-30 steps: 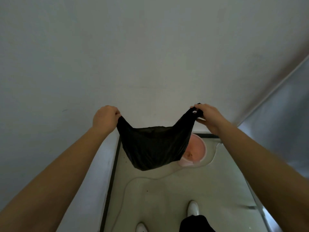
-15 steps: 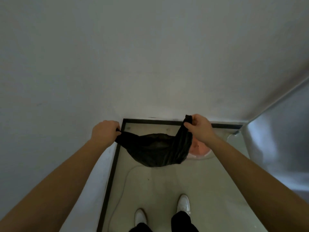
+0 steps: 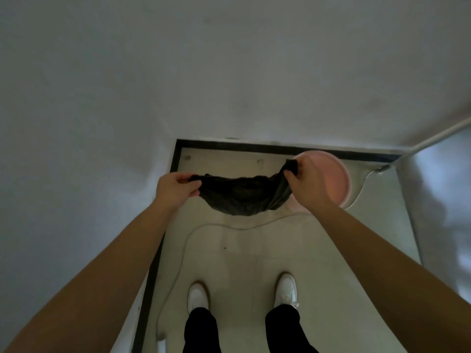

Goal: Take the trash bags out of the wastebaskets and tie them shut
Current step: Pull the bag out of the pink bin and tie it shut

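Hands, left (image 3: 175,189) and right (image 3: 307,183), each pinch a bag (image 3: 242,197) handle over the bin (image 3: 331,179); crossing them snugly should knot it.

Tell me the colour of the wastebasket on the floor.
Pink. The wastebasket shows best in the head view.

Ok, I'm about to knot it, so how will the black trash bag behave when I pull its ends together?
Probably floppy: the black trash bag sags between the left hand and right hand. Likely light: it hangs shallow and crumpled, with no bulge. Its thin film may slip, so keep a firm grip.
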### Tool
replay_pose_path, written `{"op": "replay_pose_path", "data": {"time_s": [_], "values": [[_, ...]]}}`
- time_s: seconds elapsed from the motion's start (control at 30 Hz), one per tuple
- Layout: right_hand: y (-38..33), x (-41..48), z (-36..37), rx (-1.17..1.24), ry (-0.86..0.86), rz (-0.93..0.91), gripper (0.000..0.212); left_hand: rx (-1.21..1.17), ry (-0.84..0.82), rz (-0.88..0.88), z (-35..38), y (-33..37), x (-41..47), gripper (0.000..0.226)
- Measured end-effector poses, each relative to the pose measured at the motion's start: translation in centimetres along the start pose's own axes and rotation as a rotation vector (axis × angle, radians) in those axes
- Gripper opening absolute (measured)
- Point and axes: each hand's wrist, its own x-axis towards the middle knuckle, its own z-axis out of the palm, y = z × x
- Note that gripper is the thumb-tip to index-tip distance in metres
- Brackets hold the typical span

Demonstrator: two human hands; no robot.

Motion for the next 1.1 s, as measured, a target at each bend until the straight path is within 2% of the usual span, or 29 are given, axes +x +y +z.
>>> {"op": "replay_pose_path", "data": {"time_s": [0.1, 0.17, 0.4, 0.47, 0.53, 0.7, 0.87, 0.93, 1.03, 1.1], "values": [[3.2, 2.1, 5.4, 0.026, 0.033, -0.034, 0.012, -0.102, 0.102, 0.029, 1.4, -5.7, 3.6, 0.011], [5.4, 3.3, 8.9, 0.047, 0.070, -0.042, 0.012, -0.087, 0.160, 0.069, 2.6, -9.1, 6.1, 0.019], [11.8, 6.0, 18.8, 0.193, 0.098, 0.003, 0.021, -0.113, 0.233, 0.245, 6.7, -17.0, 14.7, 0.017], [13.0, 6.5, 20.7, 0.261, 0.124, 0.002, 0.034, -0.126, 0.270, 0.317, 7.5, -18.5, 17.0, 0.016], [13.9, 7.1, 22.4, 0.308, 0.140, -0.013, 0.059, -0.140, 0.317, 0.374, 8.0, -19.8, 19.2, 0.018], [16.8, 8.5, 26.2, 0.262, 0.121, -0.091, 0.102, -0.208, 0.390, 0.480, 9.1, -22.0, 23.7, 0.022], [21.7, 11.6, 28.7, 0.183, 0.075, -0.153, 0.119, -0.312, 0.398, 0.603, 10.3, -22.2, 28.0, 0.023], [23.5, 13.5, 29.6, 0.260, 0.070, -0.138, 0.127, -0.348, 0.410, 0.630, 10.8, -22.0, 29.9, 0.025], [26.2, 15.4, 30.9, 0.420, 0.018, -0.159, 0.126, -0.461, 0.435, 0.647, 11.8, -21.8, 31.8, 0.028], [27.7, 16.0, 31.4, 0.397, -0.054, -0.201, 0.109, -0.535, 0.319, 0.611, 12.5, -22.6, 32.2, 0.050]]}}
